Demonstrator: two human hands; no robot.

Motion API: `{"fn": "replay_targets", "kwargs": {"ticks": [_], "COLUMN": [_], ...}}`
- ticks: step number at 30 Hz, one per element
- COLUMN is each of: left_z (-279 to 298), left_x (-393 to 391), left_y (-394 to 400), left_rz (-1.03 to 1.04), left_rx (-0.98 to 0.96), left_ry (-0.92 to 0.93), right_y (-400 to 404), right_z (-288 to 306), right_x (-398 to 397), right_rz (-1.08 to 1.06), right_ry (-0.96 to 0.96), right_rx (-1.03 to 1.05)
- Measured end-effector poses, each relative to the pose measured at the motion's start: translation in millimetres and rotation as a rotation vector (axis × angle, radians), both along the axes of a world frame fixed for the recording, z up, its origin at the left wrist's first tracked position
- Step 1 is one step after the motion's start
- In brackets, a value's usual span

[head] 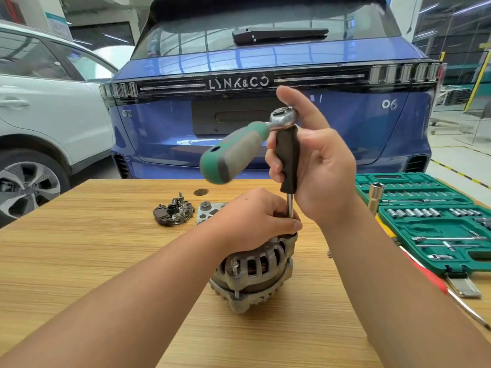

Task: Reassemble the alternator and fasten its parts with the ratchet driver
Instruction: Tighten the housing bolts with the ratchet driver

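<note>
Pale tan, with fine darker lengthwise streaks: wooden table [106,248]. Green and grey on the ratchet handle [233,152], bright chrome at its head, black on the upright extension grip [288,158]. Dull silver-grey with dark slots and a copper glint inside: alternator [255,272]. Deep green for the socket set case [425,208], silver sockets in rows. Glossy blue: car [265,62]; white: neighbouring car [53,112].

Car workshop — parked cars [265,102], socket set [430,221].
</note>
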State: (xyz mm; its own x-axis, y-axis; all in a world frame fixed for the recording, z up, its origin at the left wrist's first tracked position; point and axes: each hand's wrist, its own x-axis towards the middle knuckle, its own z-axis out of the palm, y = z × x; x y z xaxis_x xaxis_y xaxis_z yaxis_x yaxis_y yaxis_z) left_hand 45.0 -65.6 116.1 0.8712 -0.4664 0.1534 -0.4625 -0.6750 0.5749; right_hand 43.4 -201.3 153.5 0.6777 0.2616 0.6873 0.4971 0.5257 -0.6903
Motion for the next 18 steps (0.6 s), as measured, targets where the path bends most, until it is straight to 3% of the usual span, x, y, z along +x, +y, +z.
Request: {"fn": "replay_targets", "kwargs": {"ticks": [10,15,18], "left_z": [0,2,3], "left_x": [0,-3,-3], "left_y": [1,-2,-3], "left_rz": [-0.006,-0.016,-0.014], "left_rx": [0.008,0.073,0.076], "left_ry": [0.009,-0.017,-0.012], "right_y": [3,3,-7], "right_z": [8,10,12], "right_x": [-9,-11,-6], "right_rz": [-0.128,-0.434,-0.283], "right_ry": [0.101,0.166,0.24], "right_rx": [-0.052,0.009,-0.017]}}
